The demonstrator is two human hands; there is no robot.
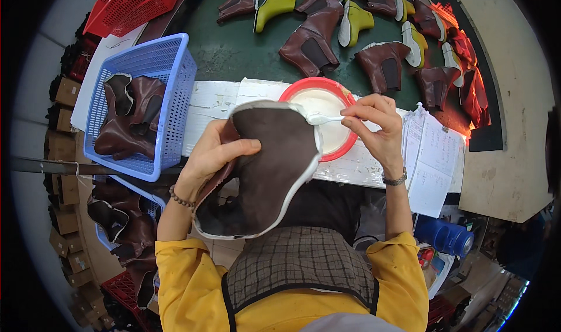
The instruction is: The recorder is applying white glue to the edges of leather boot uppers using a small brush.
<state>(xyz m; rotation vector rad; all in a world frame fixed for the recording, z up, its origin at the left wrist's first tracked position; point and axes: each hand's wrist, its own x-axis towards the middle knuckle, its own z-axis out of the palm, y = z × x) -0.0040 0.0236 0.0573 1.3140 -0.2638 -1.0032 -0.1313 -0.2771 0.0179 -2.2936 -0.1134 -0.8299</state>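
My left hand [220,155] grips a brown leather boot upper [274,162], thumb on its dark inner face. A white band runs along the upper's edge. My right hand [376,124] pinches the thin handle of a small white brush [327,119]. Its head, thick with white paste, is at the upper's right edge, near the top corner. Just behind is a red bowl [353,147] of white paste, partly hidden by the upper and the brush.
A blue basket [181,80] of brown boot uppers stands at the left, with more uppers [125,227] below it. Yellow-green shoe lasts [355,23] and brown boot uppers [383,63] lie on the green table [222,57]. Paper sheets [432,162] lie right of the bowl.
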